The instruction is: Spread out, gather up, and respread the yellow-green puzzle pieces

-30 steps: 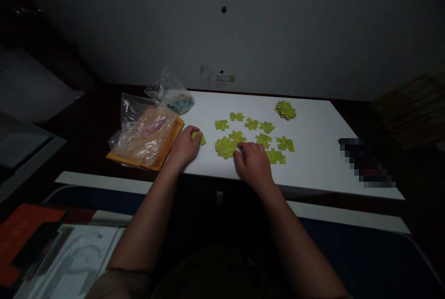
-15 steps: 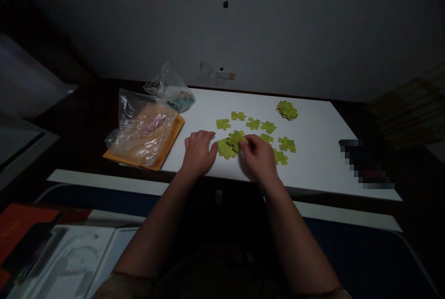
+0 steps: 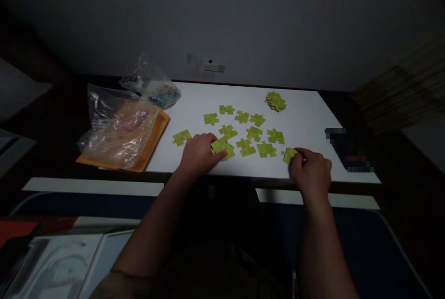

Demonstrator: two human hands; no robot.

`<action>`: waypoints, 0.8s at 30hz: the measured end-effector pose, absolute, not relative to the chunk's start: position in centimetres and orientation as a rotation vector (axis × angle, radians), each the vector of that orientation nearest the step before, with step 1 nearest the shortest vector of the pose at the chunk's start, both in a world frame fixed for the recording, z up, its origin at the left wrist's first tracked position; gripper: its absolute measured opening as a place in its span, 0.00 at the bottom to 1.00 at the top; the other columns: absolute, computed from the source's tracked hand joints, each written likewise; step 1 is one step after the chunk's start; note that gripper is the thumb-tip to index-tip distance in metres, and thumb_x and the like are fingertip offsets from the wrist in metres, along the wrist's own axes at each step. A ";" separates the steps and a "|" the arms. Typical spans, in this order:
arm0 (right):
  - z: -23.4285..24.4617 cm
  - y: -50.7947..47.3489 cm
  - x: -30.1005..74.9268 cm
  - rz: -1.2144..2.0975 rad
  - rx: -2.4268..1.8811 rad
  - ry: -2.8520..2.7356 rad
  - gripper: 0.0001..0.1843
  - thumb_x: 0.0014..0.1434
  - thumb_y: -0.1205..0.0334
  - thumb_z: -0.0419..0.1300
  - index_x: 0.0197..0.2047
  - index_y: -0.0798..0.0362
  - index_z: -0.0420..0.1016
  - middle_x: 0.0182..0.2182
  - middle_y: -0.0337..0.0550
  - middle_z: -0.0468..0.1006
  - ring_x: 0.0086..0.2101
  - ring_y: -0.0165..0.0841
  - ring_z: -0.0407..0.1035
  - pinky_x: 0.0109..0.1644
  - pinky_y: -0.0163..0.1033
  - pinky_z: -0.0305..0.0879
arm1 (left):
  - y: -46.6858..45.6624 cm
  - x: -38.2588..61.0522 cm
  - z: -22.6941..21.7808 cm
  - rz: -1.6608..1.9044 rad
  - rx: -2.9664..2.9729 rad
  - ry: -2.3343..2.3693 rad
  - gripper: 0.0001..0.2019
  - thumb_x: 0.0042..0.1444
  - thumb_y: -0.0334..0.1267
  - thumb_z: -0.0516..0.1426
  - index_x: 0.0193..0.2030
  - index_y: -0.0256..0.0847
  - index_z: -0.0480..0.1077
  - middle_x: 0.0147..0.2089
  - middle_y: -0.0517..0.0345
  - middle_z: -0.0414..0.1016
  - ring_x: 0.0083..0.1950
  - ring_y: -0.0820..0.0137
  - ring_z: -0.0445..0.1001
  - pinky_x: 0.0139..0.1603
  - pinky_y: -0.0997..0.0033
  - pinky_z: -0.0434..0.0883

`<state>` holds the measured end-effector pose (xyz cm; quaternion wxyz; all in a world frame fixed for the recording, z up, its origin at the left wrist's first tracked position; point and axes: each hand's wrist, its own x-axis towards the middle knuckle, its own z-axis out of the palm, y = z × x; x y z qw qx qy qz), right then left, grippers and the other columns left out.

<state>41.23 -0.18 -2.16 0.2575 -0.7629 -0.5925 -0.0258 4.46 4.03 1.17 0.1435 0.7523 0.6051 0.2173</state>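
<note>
Yellow-green jigsaw pieces lie scattered over the white table [image 3: 194, 99]. My left hand [image 3: 199, 156] curls around a small stack of puzzle pieces [image 3: 222, 147] near the front edge, its thumb against them. A single puzzle piece [image 3: 181, 137] lies just left of that hand. At the right, my right hand [image 3: 312, 169] pinches the edge of another puzzle piece [image 3: 288, 155], low over or on the tabletop. Between the hands are several loose pieces, among them a puzzle piece [image 3: 266, 149] and a puzzle piece [image 3: 245, 147]. They lie flat and apart.
At the back right sits a heaped pile of puzzle pieces [image 3: 276, 101]. A clear plastic bag [image 3: 121, 123] lies on a yellow envelope [image 3: 153, 143] at the left, with a second bag [image 3: 162, 94] behind. A pixelated dark object [image 3: 347, 150] is at the right edge.
My right hand has moved from the stack to the right with a puzzle piece. More pieces now lie spread between my hands. My left hand has closed around the smaller stack. The view has shifted.
</note>
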 end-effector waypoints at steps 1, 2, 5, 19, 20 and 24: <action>-2.2 0.0 41.1 -0.103 -2.073 -1.604 0.26 0.69 0.50 0.52 0.52 0.54 0.88 0.47 0.68 0.82 0.51 0.59 0.73 0.59 0.67 0.67 | 3.9 4.4 1.3 0.623 2.152 1.749 0.15 0.61 0.53 0.69 0.46 0.46 0.80 0.44 0.46 0.84 0.49 0.46 0.78 0.56 0.44 0.74; -2.1 0.1 40.9 -0.134 -2.070 -1.591 0.24 0.69 0.50 0.54 0.51 0.53 0.89 0.49 0.68 0.81 0.53 0.60 0.73 0.59 0.67 0.67 | 3.9 4.3 1.4 0.627 2.128 1.750 0.14 0.62 0.52 0.68 0.45 0.45 0.80 0.43 0.46 0.84 0.48 0.47 0.79 0.56 0.45 0.74; -1.4 -0.1 39.7 -0.217 -1.992 -1.565 0.20 0.70 0.53 0.55 0.49 0.52 0.87 0.51 0.68 0.81 0.56 0.61 0.73 0.60 0.67 0.67 | 4.6 2.9 1.8 0.683 1.987 1.721 0.15 0.68 0.53 0.61 0.41 0.45 0.81 0.39 0.48 0.84 0.45 0.51 0.79 0.53 0.50 0.73; 0.5 0.9 23.2 0.269 -1.396 -2.281 0.24 0.71 0.58 0.65 0.68 0.52 0.77 0.67 0.60 0.79 0.65 0.60 0.68 0.71 0.67 0.66 | 12.8 -3.0 1.0 0.777 1.843 2.166 0.16 0.69 0.50 0.62 0.37 0.41 0.83 0.50 0.30 0.82 0.64 0.33 0.74 0.66 0.30 0.66; 0.3 1.0 23.3 0.280 -1.393 -2.277 0.23 0.71 0.57 0.65 0.67 0.51 0.78 0.66 0.60 0.79 0.64 0.59 0.69 0.70 0.67 0.67 | 12.8 -2.9 1.0 0.769 1.844 2.166 0.15 0.68 0.49 0.63 0.38 0.40 0.83 0.52 0.30 0.81 0.65 0.33 0.73 0.66 0.30 0.67; 0.1 0.9 24.2 0.383 -1.333 -2.177 0.26 0.66 0.59 0.71 0.65 0.47 0.77 0.59 0.56 0.77 0.58 0.54 0.73 0.65 0.65 0.73 | 11.3 -2.0 1.7 0.812 1.955 2.177 0.17 0.69 0.45 0.63 0.58 0.37 0.80 0.63 0.32 0.76 0.68 0.37 0.71 0.70 0.34 0.68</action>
